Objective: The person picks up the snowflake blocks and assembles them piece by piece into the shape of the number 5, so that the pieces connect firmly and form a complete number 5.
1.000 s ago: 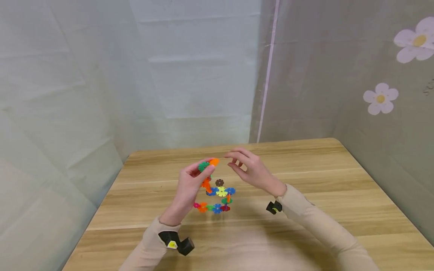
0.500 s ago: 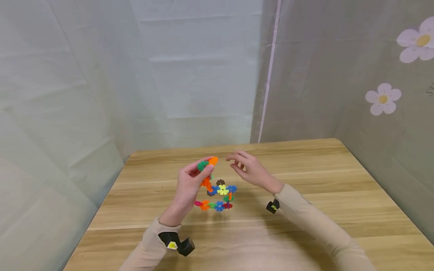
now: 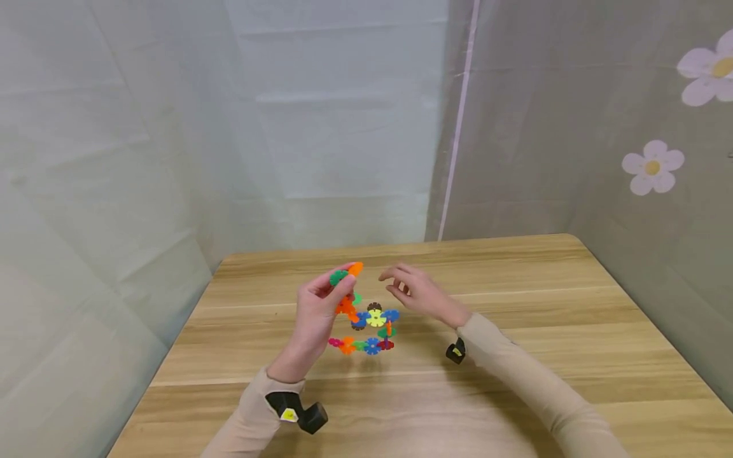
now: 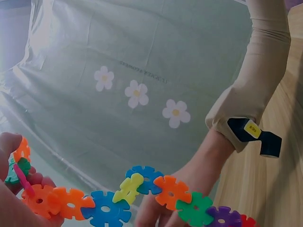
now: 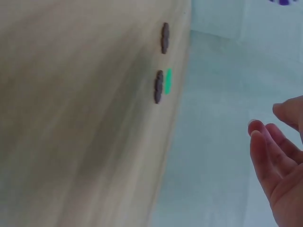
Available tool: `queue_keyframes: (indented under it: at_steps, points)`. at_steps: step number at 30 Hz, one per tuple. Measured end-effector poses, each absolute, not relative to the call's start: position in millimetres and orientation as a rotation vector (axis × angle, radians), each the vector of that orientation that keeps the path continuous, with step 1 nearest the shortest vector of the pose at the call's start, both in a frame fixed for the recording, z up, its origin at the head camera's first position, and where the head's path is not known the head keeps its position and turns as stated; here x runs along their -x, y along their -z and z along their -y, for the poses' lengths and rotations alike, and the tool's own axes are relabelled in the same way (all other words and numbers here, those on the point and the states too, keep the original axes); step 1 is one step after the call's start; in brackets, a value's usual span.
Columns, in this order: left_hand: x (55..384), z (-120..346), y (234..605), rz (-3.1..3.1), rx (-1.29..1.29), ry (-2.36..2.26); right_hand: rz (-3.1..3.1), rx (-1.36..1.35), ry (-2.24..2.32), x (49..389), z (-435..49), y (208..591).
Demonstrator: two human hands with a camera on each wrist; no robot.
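My left hand (image 3: pixel 314 313) pinches the upper end of a chain of toothed snowflake discs (image 3: pixel 376 318) between thumb and fingers. An orange disc (image 3: pixel 356 269) and a green disc (image 3: pixel 338 277) show at the fingertips. From there the chain hangs over the table and bends back in a loop of blue, yellow, orange, green, purple and red discs. In the left wrist view, a blue disc (image 4: pixel 106 209) and its neighbours stretch across the bottom. To the right of the chain my right hand (image 3: pixel 422 295) hovers with bent fingers, holding nothing; its thumb and fingertips stand apart in the right wrist view.
Two loose brown discs (image 5: pixel 164 38) and a green disc (image 5: pixel 168 81) lie on the wooden table (image 3: pixel 515 305). The head view shows one brown disc (image 3: pixel 375 307) just behind the chain. Flower-printed curtains surround the table.
My left hand has shifted slightly left with the chain, whose lower loop has swung up a little. My right hand has come down slightly, still holding nothing.
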State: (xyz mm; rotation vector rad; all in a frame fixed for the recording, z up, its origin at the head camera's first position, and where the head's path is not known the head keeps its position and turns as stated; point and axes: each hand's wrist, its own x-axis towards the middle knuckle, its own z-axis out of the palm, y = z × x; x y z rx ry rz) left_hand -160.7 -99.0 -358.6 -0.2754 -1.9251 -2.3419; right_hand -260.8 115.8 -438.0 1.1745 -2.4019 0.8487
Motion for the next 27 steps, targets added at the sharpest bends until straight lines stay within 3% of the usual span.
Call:
queue_keyframes:
  at_steps: [27]
  points:
    - [161,99,364,1.857,0.335,2.443,2.821,-1.4,-0.504,259,-86,471]
